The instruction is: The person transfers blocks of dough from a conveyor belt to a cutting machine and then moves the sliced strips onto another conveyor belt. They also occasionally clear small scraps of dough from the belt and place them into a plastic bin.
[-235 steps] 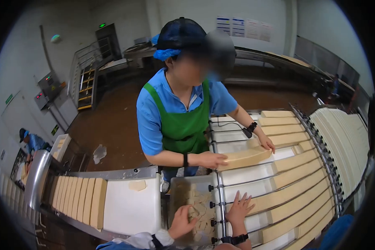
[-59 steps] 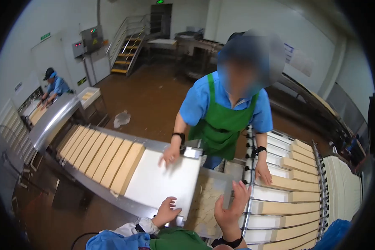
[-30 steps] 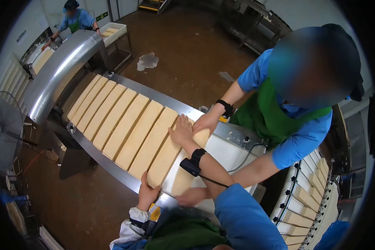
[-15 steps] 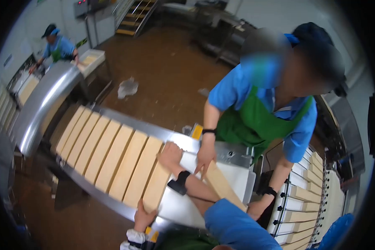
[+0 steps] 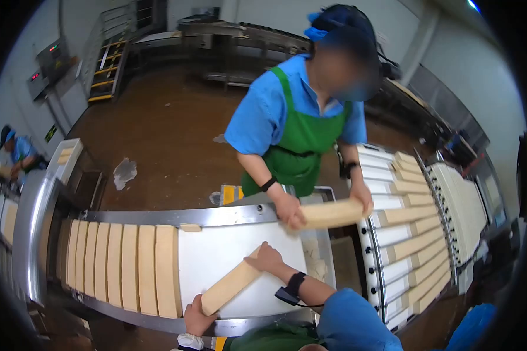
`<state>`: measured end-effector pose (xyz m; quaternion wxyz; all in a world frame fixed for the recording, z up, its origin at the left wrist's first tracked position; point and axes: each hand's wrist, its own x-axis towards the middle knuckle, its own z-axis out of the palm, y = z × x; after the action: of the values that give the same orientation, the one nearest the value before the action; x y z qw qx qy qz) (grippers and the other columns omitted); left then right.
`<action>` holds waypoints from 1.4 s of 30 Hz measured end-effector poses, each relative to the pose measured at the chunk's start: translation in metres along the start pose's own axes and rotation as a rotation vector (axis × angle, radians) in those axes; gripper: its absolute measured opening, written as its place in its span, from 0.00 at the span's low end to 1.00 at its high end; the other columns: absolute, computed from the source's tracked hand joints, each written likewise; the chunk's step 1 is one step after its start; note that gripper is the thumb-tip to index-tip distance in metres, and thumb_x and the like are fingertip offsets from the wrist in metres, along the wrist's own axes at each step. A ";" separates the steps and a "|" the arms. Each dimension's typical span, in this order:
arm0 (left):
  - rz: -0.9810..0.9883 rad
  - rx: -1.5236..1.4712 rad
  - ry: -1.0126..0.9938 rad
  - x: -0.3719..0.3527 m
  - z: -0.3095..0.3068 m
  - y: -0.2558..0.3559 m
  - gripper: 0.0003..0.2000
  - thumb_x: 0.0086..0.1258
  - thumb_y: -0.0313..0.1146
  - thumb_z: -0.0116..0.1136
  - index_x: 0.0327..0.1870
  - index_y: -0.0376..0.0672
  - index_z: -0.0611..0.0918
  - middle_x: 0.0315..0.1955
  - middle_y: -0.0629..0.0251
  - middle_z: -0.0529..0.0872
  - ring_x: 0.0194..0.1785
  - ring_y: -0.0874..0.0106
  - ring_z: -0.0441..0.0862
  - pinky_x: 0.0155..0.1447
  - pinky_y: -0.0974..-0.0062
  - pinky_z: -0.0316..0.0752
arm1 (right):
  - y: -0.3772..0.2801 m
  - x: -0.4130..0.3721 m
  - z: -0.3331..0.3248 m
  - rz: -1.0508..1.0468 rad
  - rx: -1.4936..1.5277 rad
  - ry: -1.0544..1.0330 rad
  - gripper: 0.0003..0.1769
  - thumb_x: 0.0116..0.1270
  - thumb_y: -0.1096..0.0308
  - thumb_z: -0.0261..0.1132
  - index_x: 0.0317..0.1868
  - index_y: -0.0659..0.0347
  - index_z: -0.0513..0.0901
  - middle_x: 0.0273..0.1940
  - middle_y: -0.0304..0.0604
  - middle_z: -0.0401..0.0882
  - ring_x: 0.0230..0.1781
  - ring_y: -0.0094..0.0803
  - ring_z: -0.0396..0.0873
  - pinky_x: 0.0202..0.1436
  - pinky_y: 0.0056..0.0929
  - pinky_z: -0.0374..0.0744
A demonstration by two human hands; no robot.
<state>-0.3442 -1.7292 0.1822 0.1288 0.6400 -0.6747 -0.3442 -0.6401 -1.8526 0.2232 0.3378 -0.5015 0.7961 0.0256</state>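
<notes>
A long, pale block [image 5: 231, 286] lies slantwise over the white conveyor belt [image 5: 199, 251], with one of my hands at each end. My left hand [image 5: 198, 317] is closed on its near end. The far end is gripped by my right hand [image 5: 266, 258], which has a black band on its wrist. To the left, a row of similar blocks [image 5: 147, 272] lies side by side on the belt. A small pale offcut [image 5: 190, 227] sits by the belt's far edge.
Across the belt, a co-worker in a green apron [image 5: 298, 134] holds another pale block [image 5: 332, 214] in both hands. On the right, a rack [image 5: 366, 251] carries several blocks. A curved metal cover [image 5: 32, 234] stands at the left; a bin with pale scraps [image 5: 317, 266] is beyond the belt's end.
My hands have taken the end block off the row, moving it right and turning it slantwise. The co-worker has lifted the other block toward the rack. The view has turned.
</notes>
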 end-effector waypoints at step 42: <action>0.627 -0.421 -0.260 0.096 0.426 0.559 0.11 0.57 0.26 0.66 0.32 0.40 0.73 0.19 0.66 0.79 0.22 0.74 0.76 0.27 0.75 0.71 | 0.501 -0.206 -0.134 -0.035 0.433 1.088 0.25 0.54 0.64 0.67 0.53 0.61 0.76 0.51 0.51 0.74 0.56 0.50 0.69 0.65 0.53 0.61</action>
<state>-1.0535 -1.7243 0.1977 0.2697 0.3135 -0.7628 -0.4971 -1.0624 -1.4945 0.2930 -0.0245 -0.3749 0.8338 -0.4044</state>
